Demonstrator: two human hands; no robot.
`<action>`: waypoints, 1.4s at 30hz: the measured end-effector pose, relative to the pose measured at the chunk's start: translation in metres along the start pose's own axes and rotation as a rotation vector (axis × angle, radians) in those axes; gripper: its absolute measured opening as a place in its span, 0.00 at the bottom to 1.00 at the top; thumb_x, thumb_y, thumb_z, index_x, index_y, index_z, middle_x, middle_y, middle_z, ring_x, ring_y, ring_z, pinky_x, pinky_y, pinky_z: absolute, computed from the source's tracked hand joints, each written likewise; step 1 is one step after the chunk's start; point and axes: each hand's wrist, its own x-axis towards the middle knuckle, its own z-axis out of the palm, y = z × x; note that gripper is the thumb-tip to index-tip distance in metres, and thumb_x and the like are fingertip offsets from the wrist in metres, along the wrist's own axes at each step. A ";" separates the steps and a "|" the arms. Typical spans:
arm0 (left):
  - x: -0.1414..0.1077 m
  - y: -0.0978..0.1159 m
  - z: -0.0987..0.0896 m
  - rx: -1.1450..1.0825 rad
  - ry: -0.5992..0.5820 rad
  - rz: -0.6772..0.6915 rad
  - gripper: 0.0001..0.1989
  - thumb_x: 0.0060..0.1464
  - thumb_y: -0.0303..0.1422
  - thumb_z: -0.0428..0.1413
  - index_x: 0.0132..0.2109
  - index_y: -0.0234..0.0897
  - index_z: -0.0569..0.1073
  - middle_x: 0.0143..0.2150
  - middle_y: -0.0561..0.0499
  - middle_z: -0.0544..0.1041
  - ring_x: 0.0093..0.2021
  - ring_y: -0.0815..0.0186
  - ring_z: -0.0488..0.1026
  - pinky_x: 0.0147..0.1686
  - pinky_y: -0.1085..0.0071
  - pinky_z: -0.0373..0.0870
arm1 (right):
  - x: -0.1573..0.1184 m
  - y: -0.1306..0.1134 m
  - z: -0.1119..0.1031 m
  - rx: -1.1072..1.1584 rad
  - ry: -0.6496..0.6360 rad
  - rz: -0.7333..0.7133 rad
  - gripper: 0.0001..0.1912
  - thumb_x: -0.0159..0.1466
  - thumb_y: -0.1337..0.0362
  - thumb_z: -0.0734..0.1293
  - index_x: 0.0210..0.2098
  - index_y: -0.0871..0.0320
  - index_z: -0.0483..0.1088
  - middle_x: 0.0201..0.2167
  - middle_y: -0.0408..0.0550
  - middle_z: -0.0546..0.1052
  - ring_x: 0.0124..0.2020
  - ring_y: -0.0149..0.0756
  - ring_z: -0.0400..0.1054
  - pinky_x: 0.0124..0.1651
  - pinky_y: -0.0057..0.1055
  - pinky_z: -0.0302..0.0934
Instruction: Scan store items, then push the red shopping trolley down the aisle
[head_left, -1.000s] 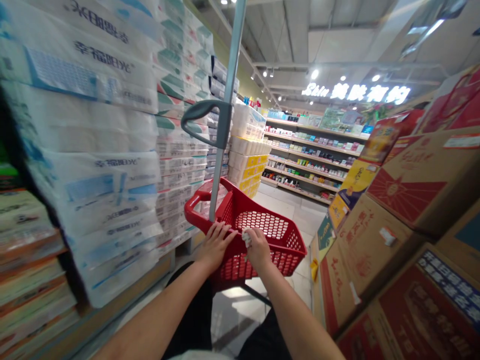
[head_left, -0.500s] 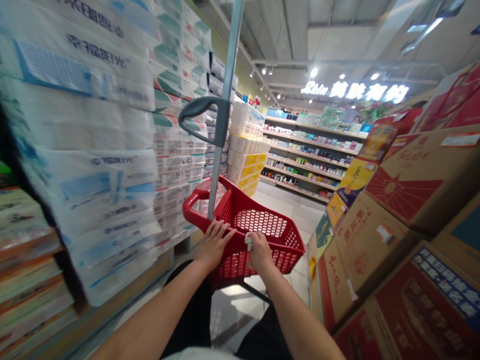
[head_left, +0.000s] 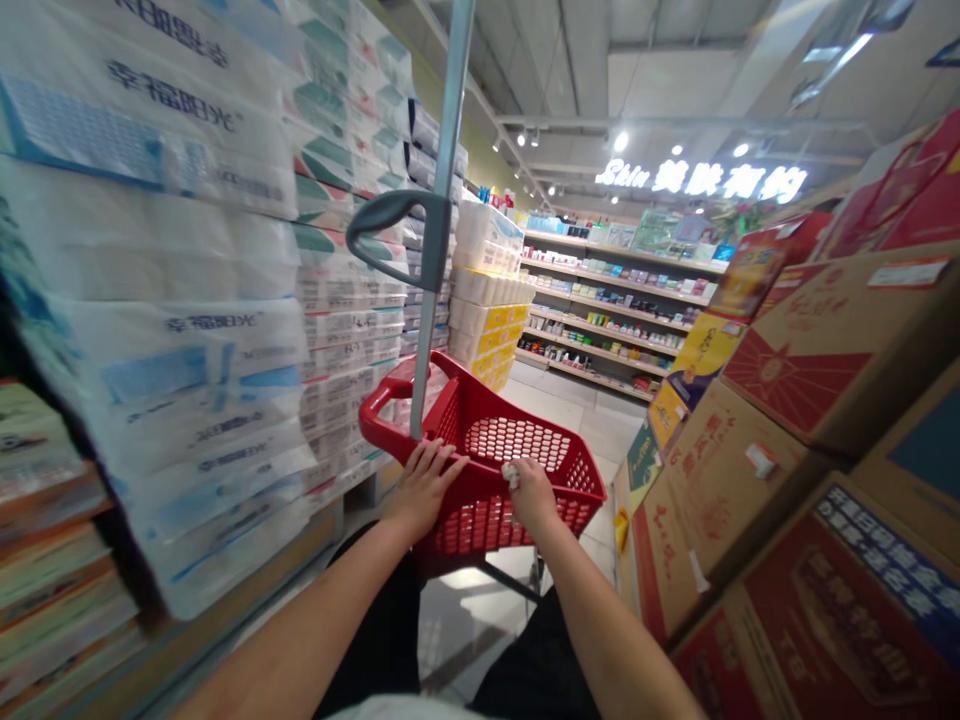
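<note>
Where we look furthest left, white wrapped paper packs [head_left: 202, 345] stand stacked high, blue patches and dark lettering on their sides. Next we see a grey handle [head_left: 436, 243] on an upright metal pole [head_left: 455, 95], which rises from the near left part of a red basket [head_left: 480, 492]. Our left hand [head_left: 422, 492] lies with its fingers stretched out on the basket's near rim, close to the foot of the pole. The basket, with its perforated walls, stands in the middle, just in front of us. A little further right, apart from the left one, our right hand [head_left: 535, 496] is curled around a crumpled white wad [head_left: 511, 475] by the same rim; whether it is cloth or paper we cannot tell. Beyond, we make out shelves [head_left: 630, 252] beneath a lit sign [head_left: 701, 181], then printed cartons [head_left: 787, 345] piled along the right.
</note>
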 end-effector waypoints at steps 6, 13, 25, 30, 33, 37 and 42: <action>0.003 -0.012 0.002 0.048 -0.015 0.038 0.31 0.54 0.26 0.51 0.64 0.50 0.60 0.65 0.49 0.59 0.69 0.52 0.43 0.67 0.53 0.42 | 0.002 0.008 -0.001 0.062 -0.098 0.120 0.09 0.57 0.73 0.60 0.32 0.56 0.69 0.29 0.43 0.74 0.29 0.31 0.65 0.31 0.24 0.53; 0.007 -0.012 0.003 0.087 -0.042 -0.040 0.29 0.54 0.28 0.51 0.62 0.51 0.63 0.66 0.50 0.60 0.69 0.51 0.42 0.66 0.52 0.42 | -0.015 0.005 0.018 0.025 -0.053 -0.225 0.29 0.55 0.79 0.58 0.54 0.57 0.67 0.52 0.51 0.71 0.54 0.40 0.62 0.56 0.36 0.58; 0.011 0.017 0.024 0.046 -0.081 -0.059 0.27 0.54 0.27 0.53 0.60 0.51 0.66 0.62 0.48 0.66 0.69 0.47 0.43 0.66 0.49 0.45 | -0.019 0.014 0.035 0.224 0.082 -0.141 0.35 0.50 0.80 0.57 0.55 0.54 0.68 0.53 0.48 0.71 0.55 0.38 0.63 0.59 0.37 0.59; 0.010 0.018 0.024 0.050 -0.079 -0.049 0.29 0.52 0.27 0.54 0.60 0.52 0.66 0.62 0.48 0.65 0.69 0.47 0.42 0.66 0.48 0.45 | -0.013 0.011 0.018 0.300 -0.005 -0.007 0.26 0.52 0.78 0.58 0.45 0.55 0.74 0.44 0.46 0.76 0.46 0.36 0.68 0.51 0.33 0.63; 0.008 0.017 0.023 0.056 -0.074 -0.045 0.29 0.51 0.26 0.54 0.60 0.53 0.66 0.62 0.48 0.65 0.69 0.48 0.42 0.66 0.48 0.44 | -0.009 0.011 0.005 0.306 -0.067 0.163 0.20 0.55 0.76 0.57 0.40 0.57 0.74 0.34 0.46 0.77 0.36 0.35 0.70 0.43 0.31 0.66; 0.008 0.018 0.022 0.053 -0.064 -0.052 0.28 0.53 0.27 0.53 0.60 0.52 0.66 0.62 0.47 0.65 0.69 0.48 0.42 0.66 0.48 0.45 | -0.015 0.013 0.002 0.251 -0.068 -0.127 0.27 0.49 0.78 0.59 0.47 0.56 0.72 0.50 0.49 0.73 0.52 0.38 0.65 0.55 0.35 0.60; 0.008 0.019 0.021 0.048 -0.081 -0.042 0.29 0.52 0.26 0.52 0.60 0.51 0.66 0.62 0.48 0.65 0.69 0.49 0.42 0.66 0.47 0.43 | -0.028 0.018 0.013 0.256 0.050 0.055 0.24 0.54 0.76 0.57 0.48 0.57 0.70 0.44 0.49 0.75 0.45 0.37 0.69 0.49 0.34 0.64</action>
